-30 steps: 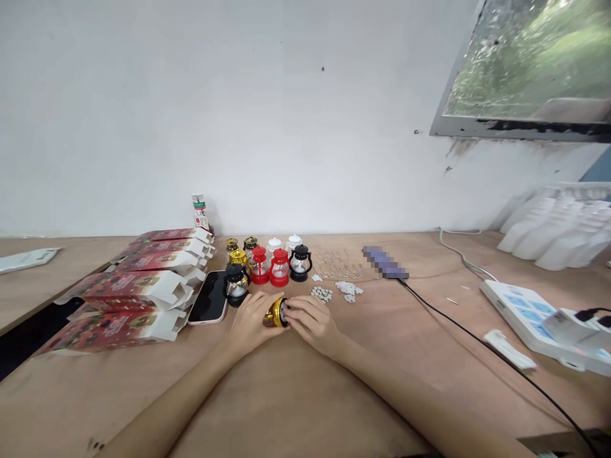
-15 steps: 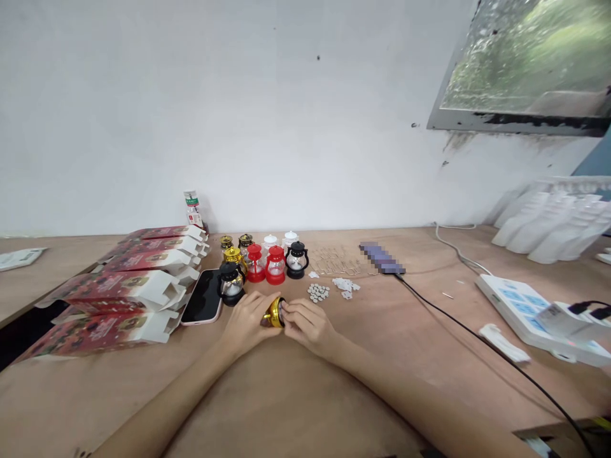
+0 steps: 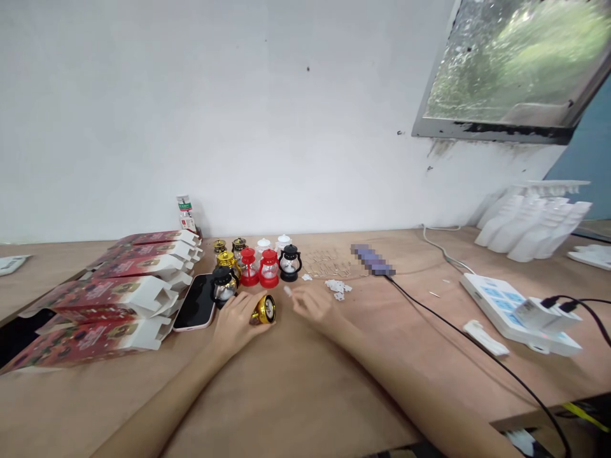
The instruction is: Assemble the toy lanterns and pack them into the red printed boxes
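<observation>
My left hand (image 3: 235,322) is wrapped round a small gold lantern (image 3: 264,310), which lies on its side with its round underside turned to the right. Apart from it, my right hand (image 3: 314,306) hovers low over the table with its fingers pinched. A small whitish piece (image 3: 287,290) shows at those fingertips, too blurred to name exactly. Just beyond the hands stand a black lantern (image 3: 224,285), a red lantern (image 3: 269,268), another black lantern (image 3: 289,263) and several gold and white ones. Small white plastic pieces (image 3: 338,288) lie in a pile to the right.
Red printed boxes (image 3: 119,296) with open flaps lie at the left, beside a phone (image 3: 195,304). Thin metal pieces (image 3: 329,263) are spread near a blurred-out device (image 3: 372,259) on a black cable. At the right are a power strip (image 3: 520,312) and white moulded parts (image 3: 529,222).
My right hand has come away from the gold lantern and moved right, now covering the small round discs. The lantern's underside has come into sight. The whole view has shifted slightly.
</observation>
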